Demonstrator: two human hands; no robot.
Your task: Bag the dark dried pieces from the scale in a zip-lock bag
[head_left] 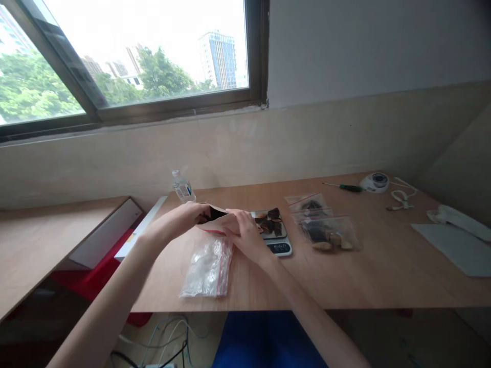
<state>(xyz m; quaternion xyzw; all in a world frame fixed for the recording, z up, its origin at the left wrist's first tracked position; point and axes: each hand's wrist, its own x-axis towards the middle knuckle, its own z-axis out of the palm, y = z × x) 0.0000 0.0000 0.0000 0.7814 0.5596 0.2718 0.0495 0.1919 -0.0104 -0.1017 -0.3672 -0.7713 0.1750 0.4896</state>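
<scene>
Pouch (221,225) between hands (247,232), bottle label (185,191) illegible

Plain workroom: long wooden desk (364,281), digital scale (282,249), sliding window (161,61).

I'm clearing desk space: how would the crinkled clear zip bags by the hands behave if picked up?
The clear zip bags look thin and creased, so probably floppy. They lie fairly flat, suggesting little weight. Their glossy film may be slippery.

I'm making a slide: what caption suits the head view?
Left hand and right hand at an open pouch, beside a scale bearing dark pieces.
</scene>
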